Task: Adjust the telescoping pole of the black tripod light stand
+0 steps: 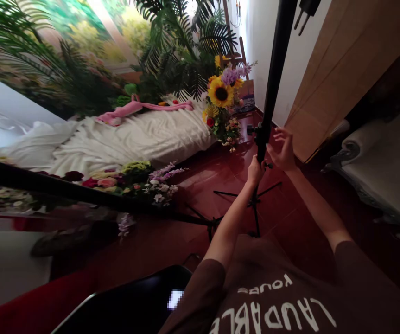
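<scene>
A tall black tripod stand [275, 69] rises in front of me, with its legs spread on the floor. My left hand [255, 170] is wrapped round its pole just below a clamp collar. A dark knob [251, 130] sticks out on the collar's left side. Just right of the pole, my right hand [283, 150] is raised with its fingers apart and holds nothing. Its fingertips are close to the collar and to a smaller knob [268, 165]; whether they touch the pole I cannot tell.
Another black pole [92, 194] crosses at left. Beyond lies a cloth-covered bed [144, 134] with a pink plush toy [126, 111], sunflowers [220, 92] and palm leaves [182, 41]. A brown board [328, 79] and an ornate sofa [384, 148] stand right; a dark-topped seat [126, 301] is below.
</scene>
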{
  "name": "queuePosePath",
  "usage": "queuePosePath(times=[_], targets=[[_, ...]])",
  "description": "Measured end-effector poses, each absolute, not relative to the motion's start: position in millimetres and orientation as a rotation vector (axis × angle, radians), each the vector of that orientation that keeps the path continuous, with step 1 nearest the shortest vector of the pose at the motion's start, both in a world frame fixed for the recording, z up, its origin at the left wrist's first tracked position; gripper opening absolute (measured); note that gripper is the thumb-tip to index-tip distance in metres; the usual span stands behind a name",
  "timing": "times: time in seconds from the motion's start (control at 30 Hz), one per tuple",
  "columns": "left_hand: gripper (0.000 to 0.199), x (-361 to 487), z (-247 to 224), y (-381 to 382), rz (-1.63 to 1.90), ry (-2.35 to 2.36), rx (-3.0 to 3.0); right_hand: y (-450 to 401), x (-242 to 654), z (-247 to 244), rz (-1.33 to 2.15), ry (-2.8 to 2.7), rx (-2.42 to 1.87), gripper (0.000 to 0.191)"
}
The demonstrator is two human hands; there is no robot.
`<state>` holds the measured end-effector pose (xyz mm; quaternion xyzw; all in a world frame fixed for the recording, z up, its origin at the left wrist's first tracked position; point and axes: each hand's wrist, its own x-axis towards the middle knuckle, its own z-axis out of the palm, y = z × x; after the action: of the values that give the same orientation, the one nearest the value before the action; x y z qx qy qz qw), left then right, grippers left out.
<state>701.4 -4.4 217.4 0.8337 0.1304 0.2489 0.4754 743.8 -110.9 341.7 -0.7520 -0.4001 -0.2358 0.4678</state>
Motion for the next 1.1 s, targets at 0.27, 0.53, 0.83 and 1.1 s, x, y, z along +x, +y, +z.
queuePosePath(times=[0.27, 0.53, 0.83, 1.1], targets=[[0.032, 701.7, 219.0, -4.6, 0.604, 0.284, 2.005, -49.8, 759.3, 384.9, -0.46, -0.93, -1.863, 0.064], [0.053, 695.7, 228.3, -4.5, 0.655, 0.231, 1.906, -56.5, 758.7, 348.1, -0.429, -0.859, -1.928, 0.059], [0.051, 699.6, 221.7, -0.1, 0.626, 0.159, 1.927, -58.6, 747.1, 335.3, -0.394, -0.849, -1.94, 0.057], [0.049, 702.1, 215.7, -0.8, 0.605, 0.233, 1.938, -129.6, 753.5, 309.3, -0.063, -0.964, -1.948, 0.053]])
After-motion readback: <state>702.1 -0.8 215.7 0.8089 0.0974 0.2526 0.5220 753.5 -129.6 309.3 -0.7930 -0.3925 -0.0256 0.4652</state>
